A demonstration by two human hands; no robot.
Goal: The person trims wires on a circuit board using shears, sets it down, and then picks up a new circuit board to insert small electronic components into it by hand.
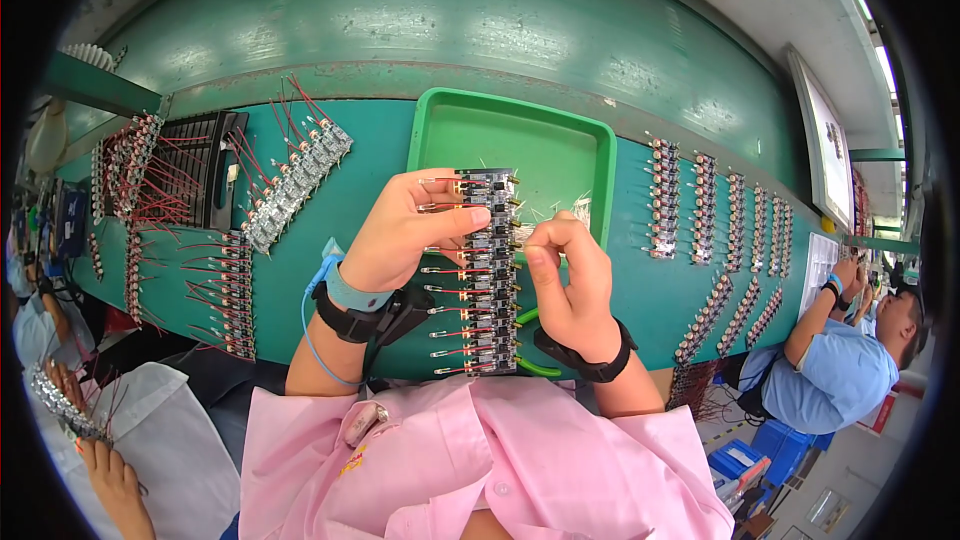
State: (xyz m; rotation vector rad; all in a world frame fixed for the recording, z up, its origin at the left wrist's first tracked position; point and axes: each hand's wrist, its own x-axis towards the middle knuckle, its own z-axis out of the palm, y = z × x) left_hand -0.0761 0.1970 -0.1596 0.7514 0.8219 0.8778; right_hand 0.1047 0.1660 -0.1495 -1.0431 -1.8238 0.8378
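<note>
My left hand [395, 230] is closed on the upper part of a long strip of small black circuit boards [487, 300], its thumb pressed on the face. Short red wires with pale metal tips stick out along the strip's left edge. Beside the right edge, my right hand [575, 285] is closed in a pinch, thumb against the curled forefinger. Whatever lies between those fingertips is too small to make out. Behind the strip is a green tray [425, 130] with thin pale pins [582, 208] scattered in it. Green curved tool handles [538, 370] show partly beneath the strip.
More wired board strips lie at left, one slanted [300, 185], near a black slotted rack [190, 155]. Several strips [664, 198] stand in rows at right on the green mat [620, 310]. Co-workers sit at the right [830, 350] and at the lower left [150, 440].
</note>
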